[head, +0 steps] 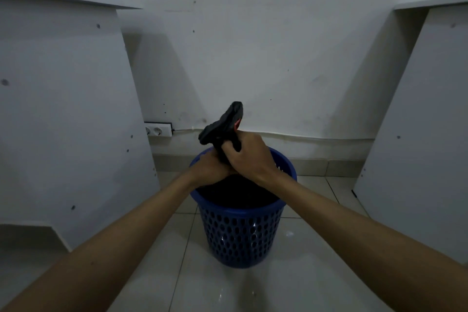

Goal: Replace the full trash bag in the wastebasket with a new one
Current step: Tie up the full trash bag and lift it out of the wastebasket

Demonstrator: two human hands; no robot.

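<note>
Pale tiled floor [291, 273], white wall beyond: gather black trash bag [222, 126] neck above blue wastebasket [240, 233]; left hand [210, 167] and right hand [250, 157] grip closed on neck; lift straight, steadily.

A white double socket [157, 130] sits low on the wall [253, 45].

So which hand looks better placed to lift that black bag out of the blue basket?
The right hand, probably. It sits higher, fist closed around the gathered neck of the black bag, so it could pull straight up. The left hand grips lower, at the blue basket rim.
</note>
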